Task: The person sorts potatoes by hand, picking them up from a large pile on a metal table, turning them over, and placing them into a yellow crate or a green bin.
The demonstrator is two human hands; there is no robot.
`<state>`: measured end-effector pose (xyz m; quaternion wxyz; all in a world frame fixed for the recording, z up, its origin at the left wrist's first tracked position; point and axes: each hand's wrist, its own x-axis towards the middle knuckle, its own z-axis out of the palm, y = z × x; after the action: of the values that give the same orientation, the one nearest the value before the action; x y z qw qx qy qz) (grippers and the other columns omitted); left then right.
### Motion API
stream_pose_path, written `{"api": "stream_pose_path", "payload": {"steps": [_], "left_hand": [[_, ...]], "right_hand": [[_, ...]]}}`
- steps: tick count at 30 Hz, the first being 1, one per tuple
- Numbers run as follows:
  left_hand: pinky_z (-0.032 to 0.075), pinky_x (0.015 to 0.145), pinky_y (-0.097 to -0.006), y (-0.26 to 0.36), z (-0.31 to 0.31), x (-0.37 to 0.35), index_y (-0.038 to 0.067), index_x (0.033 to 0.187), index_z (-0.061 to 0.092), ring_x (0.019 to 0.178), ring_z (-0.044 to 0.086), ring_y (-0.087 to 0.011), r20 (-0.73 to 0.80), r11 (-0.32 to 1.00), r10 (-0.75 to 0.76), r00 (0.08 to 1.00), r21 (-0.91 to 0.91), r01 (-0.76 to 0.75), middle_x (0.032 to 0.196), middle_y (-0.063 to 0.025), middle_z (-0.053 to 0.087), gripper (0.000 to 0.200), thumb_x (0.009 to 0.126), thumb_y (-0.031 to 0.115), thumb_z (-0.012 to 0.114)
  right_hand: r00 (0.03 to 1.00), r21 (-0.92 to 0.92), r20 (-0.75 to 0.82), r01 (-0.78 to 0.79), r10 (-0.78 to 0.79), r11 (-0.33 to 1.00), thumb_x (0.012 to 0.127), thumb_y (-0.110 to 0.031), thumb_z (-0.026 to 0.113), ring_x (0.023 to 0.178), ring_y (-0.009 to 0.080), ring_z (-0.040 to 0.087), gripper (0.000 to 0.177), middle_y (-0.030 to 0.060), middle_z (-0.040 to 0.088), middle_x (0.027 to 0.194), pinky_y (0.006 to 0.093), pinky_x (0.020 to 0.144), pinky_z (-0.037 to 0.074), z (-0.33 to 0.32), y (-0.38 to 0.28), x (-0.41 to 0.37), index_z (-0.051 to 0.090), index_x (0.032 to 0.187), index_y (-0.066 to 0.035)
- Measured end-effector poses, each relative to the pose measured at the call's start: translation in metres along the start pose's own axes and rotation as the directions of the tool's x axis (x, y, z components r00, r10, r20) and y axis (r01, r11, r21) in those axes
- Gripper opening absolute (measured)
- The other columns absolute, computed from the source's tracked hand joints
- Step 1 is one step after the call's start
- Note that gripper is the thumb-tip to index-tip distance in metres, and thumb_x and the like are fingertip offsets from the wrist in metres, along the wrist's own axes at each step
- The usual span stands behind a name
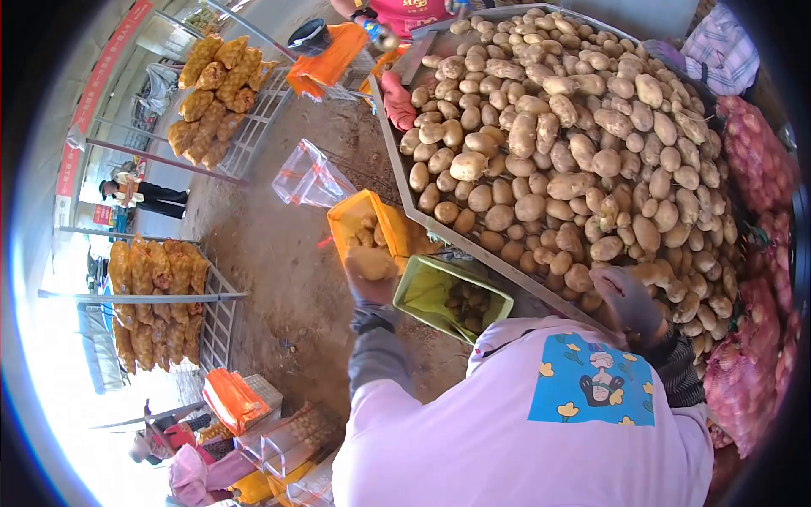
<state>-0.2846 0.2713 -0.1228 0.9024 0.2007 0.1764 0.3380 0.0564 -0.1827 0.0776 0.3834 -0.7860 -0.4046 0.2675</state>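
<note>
My left hand (372,286) reaches out over an orange mesh bag (390,221), which hangs open-mouthed with several potatoes inside. Its fingers are closed around a large brown potato (370,262) at the bag's near side. My right hand (627,300), in a greyish glove, lies at the near edge of a big heap of potatoes (541,160), fingers stretched against them; nothing held shows. Between my hands stands a yellow-green bin (427,296), with some small potatoes in its bottom.
A metal-rimmed table (473,249) carries the heap. Red mesh sacks (756,355) crowd the right side. Co-workers stand at the far edge, one with a gloved hand (663,55). Filled yellow sacks (156,296) sit on racks at left; orange bags (232,401) lie lower left.
</note>
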Motion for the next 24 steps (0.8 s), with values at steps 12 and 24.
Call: {"api": "stream_pose_path", "payload": {"steps": [12, 24], "left_hand": [[0.050, 0.097, -0.0381, -0.120, 0.105, 0.159, 0.004, 0.129, 0.060, 0.115, 0.060, -0.0291, 0.504, -0.535, 0.215, 0.836, 0.777, -0.331, 0.129, -0.0161, 0.060, 0.041, 0.092, 0.019, 0.066], [0.028, 0.116, -0.0509, -0.240, 0.300, 0.233, 0.006, 0.151, 0.030, 0.141, 0.031, -0.0391, 0.428, -0.560, -0.313, 0.848, 0.638, -0.529, 0.150, -0.0253, 0.035, 0.097, 0.074, 0.036, 0.080]], "right_hand": [[0.964, 0.055, -0.141, -0.220, 0.226, 0.974, 0.095, -0.021, 0.061, 0.094, 0.0259, 0.065, 0.029, 0.0163, 0.068, 0.103, 0.0329, 0.082, 0.051, -0.001, 0.005, 0.000, 0.065, 0.113, 0.001], [0.890, 0.186, -0.224, -0.362, 0.398, 0.914, 0.095, -0.024, 0.063, 0.091, 0.0217, 0.065, 0.030, 0.0116, 0.068, 0.106, 0.0314, 0.079, 0.052, -0.022, 0.027, 0.001, 0.067, 0.116, -0.003]]}}
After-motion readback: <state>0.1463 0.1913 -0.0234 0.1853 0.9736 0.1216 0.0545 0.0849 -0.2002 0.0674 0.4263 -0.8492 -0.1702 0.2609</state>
